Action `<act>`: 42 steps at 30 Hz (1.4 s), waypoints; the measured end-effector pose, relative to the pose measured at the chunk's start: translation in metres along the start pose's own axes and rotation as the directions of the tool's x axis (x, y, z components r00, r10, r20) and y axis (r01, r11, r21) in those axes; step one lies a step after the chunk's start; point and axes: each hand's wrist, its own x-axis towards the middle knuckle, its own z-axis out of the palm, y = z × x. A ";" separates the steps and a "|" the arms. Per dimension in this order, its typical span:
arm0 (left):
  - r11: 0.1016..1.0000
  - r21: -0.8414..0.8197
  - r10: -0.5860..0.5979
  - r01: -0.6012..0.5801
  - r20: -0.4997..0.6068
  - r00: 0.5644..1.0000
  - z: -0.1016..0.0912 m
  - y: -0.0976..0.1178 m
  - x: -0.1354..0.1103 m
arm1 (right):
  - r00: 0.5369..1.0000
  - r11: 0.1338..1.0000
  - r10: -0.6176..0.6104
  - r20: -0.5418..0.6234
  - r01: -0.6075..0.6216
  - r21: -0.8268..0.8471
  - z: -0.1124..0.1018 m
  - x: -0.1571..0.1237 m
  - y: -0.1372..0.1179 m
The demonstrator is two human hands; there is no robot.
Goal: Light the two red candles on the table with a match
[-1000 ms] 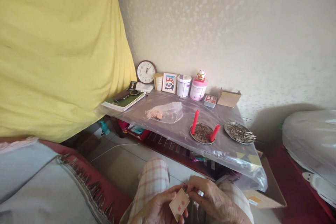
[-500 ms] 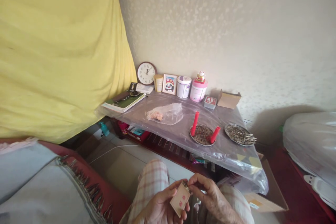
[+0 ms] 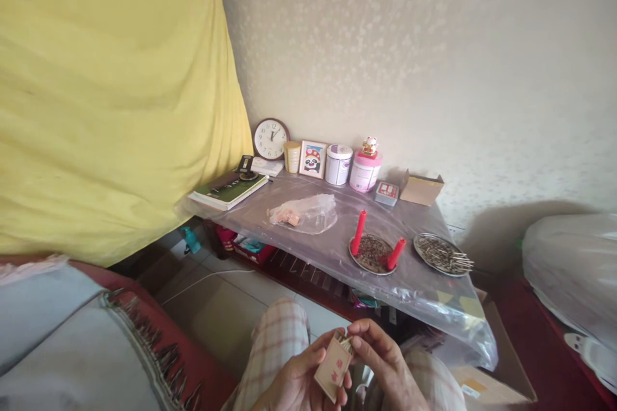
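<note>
Low in front of my lap, my left hand (image 3: 296,377) is closed around a small tan matchbox (image 3: 333,369) with red characters on its face. Its upper end is open, and several pale matchsticks (image 3: 346,344) show there. My right hand (image 3: 383,359) pinches at that open end, thumb and forefinger closed on what looks like a matchstick; the fingertips partly hide it. On the table beyond, two red candles (image 3: 359,232) stand in a metal plate (image 3: 374,255) of dark bits, one taller and one short and tilted. To their right is a plate of used matchsticks (image 3: 439,253).
The low table (image 3: 308,245) has a plastic cover hanging over its edge. A crumpled plastic bag (image 3: 315,213), a green book (image 3: 230,190), a clock (image 3: 271,138), tins (image 3: 339,165) and a folded cardboard piece (image 3: 421,189) stand on it. A cardboard box (image 3: 501,376) sits below right.
The right fingertips have shifted slightly at the matchbox's open end, and more matchsticks show there. My left hand still holds the box. The view has tipped up a little.
</note>
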 end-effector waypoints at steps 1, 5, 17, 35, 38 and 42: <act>1.000 -0.002 0.011 -0.011 0.005 1.000 0.001 0.000 0.001 | 1.000 0.999 0.011 -0.016 -0.011 0.039 0.003 -0.001 0.003; 0.999 0.008 0.044 -0.044 -0.007 0.999 0.005 -0.001 0.004 | 0.994 0.984 0.069 -0.087 -0.054 0.168 0.011 0.000 0.015; 0.857 0.495 0.218 -0.139 -0.105 0.970 0.009 0.020 -0.009 | 0.958 0.979 0.110 -0.266 -0.059 0.193 -0.004 -0.003 -0.001; 0.571 0.796 0.259 -0.199 0.055 0.964 0.017 0.014 -0.013 | 0.979 0.981 0.132 -0.158 -0.107 0.160 -0.005 -0.011 -0.003; 0.561 0.802 0.243 -0.203 0.074 0.967 0.016 0.013 -0.013 | 0.974 0.977 0.157 -0.162 -0.129 0.167 -0.004 -0.015 -0.009; 0.517 0.817 0.237 -0.254 0.149 0.960 0.012 0.013 -0.012 | 0.963 0.968 0.203 -0.176 -0.171 0.181 -0.003 -0.016 -0.014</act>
